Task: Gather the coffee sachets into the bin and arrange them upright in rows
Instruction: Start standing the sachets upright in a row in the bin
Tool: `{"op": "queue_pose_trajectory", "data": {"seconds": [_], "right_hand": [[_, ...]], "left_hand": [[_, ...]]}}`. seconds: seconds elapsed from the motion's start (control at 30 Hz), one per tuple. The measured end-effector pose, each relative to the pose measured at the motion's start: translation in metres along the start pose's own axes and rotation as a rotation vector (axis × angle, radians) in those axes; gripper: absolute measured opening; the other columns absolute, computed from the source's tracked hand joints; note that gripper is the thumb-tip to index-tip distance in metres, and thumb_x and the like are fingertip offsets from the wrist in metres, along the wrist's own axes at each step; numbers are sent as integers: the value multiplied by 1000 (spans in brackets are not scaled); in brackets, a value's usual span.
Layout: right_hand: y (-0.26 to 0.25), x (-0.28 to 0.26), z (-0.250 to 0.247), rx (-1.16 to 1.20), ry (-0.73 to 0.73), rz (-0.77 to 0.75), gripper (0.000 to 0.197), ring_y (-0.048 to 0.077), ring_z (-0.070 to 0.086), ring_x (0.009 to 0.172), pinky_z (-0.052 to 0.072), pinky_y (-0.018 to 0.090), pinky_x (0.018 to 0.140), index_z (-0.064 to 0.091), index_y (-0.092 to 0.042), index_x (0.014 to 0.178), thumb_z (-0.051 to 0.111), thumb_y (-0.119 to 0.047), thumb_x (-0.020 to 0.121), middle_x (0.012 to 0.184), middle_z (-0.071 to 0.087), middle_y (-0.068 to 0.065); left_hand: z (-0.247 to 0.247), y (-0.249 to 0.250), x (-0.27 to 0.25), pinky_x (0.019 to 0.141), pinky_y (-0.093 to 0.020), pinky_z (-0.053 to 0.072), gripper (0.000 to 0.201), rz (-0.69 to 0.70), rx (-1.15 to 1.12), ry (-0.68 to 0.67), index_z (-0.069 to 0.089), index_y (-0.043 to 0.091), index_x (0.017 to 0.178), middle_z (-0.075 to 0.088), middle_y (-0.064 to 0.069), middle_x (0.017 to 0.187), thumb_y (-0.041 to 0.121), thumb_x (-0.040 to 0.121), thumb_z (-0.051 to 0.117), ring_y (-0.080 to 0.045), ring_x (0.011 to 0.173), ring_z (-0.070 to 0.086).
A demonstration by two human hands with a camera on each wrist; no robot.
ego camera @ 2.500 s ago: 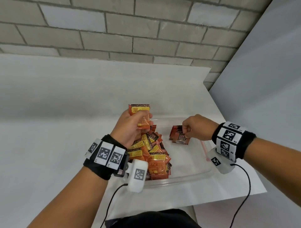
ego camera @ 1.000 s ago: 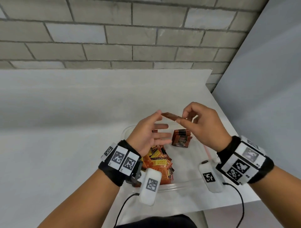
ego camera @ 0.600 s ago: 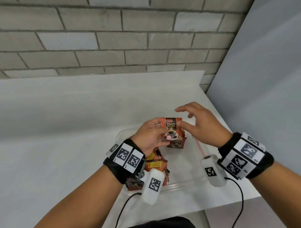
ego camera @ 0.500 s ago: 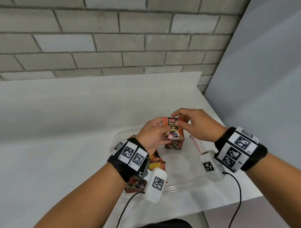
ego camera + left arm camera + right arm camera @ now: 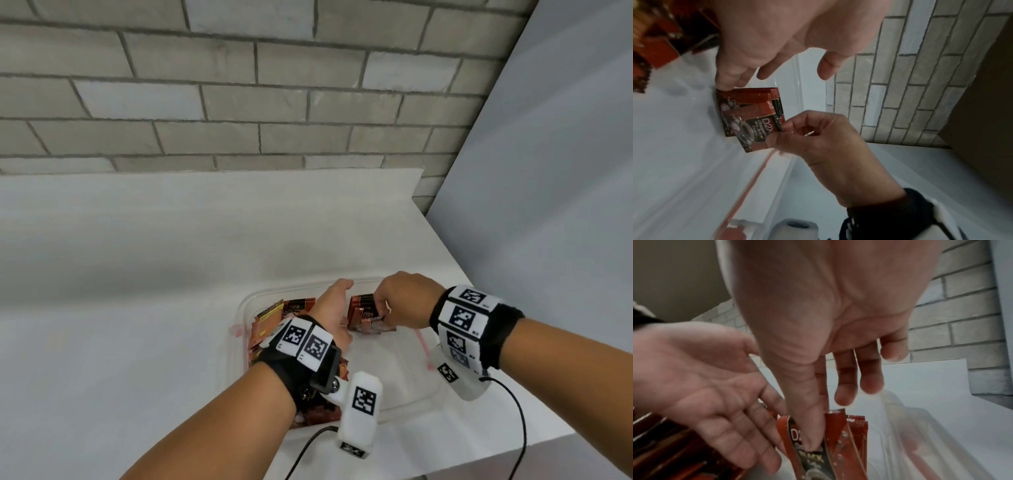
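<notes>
Right hand has brought the sachet down from mid-air, pinching it against the upright row in the bin, left hand open-fingered beside it, loose pile left of the row still unsorted.

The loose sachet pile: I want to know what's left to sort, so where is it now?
In the head view the loose sachet pile lies in the clear bin's left part, beneath the left hand, left of the upright row the right hand tends.
</notes>
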State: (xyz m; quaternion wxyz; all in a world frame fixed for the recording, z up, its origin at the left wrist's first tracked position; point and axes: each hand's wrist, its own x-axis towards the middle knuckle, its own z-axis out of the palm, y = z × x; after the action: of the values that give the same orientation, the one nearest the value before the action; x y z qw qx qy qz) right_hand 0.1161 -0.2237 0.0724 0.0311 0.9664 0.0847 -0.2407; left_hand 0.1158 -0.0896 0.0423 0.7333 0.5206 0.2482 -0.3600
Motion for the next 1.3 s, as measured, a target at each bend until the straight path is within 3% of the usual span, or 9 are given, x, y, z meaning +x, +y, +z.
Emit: {"op": "queue_pose_trajectory", "data": {"seconds": [0.07,0.17,0.27,0.33,0.5,0.77,1.1,1.23,1.3], "right_hand": [[-5,2,1,-118,-19,-1,18,19,52,76,41,26,67,67,-17,96,63,-29,84,91,62,3],[-9,6,0,-251,-12,23,19,22,48,71,37,27,66,64,-12,100,61,-25,87,76,49,2],[-12,9,0,-299,-33,50,19,22,46,71,35,28,66,61,-10,103,60,-20,88,75,40,2],[-14,11,0,-333,-37,47,18,23,49,74,35,29,66,59,-9,105,58,-18,89,81,44,4],[-16,18,1,-371,-11,50,20,24,63,91,37,29,67,59,-10,103,63,-20,86,97,57,7],[-18,26,5,-369,13,32,28,23,62,92,36,29,68,57,-12,106,68,-26,83,104,60,5],[-13,19,0,-238,25,57,26,23,56,80,37,28,66,59,-12,102,66,-29,85,86,53,3],[7,11,-1,327,212,182,18,16,55,79,45,28,65,55,-18,87,69,-28,81,89,57,-1],[12,2,-2,664,293,281,10,18,59,77,49,28,67,58,-17,87,65,-20,83,90,61,1]], "left_hand": [[4,1,4,95,-36,42,37,-7,-6,0,51,4,108,59,-13,93,37,93,53,-21,77,59],[6,3,4,63,-26,51,30,-7,24,1,49,6,86,54,-9,75,33,96,51,-21,65,54],[6,4,5,26,-16,38,32,-10,6,2,46,5,78,59,-8,46,30,97,48,-22,53,57],[6,3,7,29,-18,41,33,-26,-22,-9,46,4,77,57,-9,39,30,97,48,-24,59,55],[8,0,15,66,-36,47,29,-74,-60,-31,46,4,82,56,-13,79,29,96,49,-27,70,57],[7,-3,18,102,-47,42,33,-76,-133,-34,43,-1,77,59,-18,81,25,95,50,-33,82,60],[9,-5,19,88,-42,47,29,-39,-164,-24,39,5,73,61,-15,53,20,97,47,-30,75,57],[8,-5,15,59,-35,53,26,-16,-177,-29,39,6,75,56,-14,70,16,97,47,-28,70,59],[9,-5,16,71,-43,53,24,-19,-185,-53,40,7,77,63,-17,66,17,97,47,-35,82,65]]}}
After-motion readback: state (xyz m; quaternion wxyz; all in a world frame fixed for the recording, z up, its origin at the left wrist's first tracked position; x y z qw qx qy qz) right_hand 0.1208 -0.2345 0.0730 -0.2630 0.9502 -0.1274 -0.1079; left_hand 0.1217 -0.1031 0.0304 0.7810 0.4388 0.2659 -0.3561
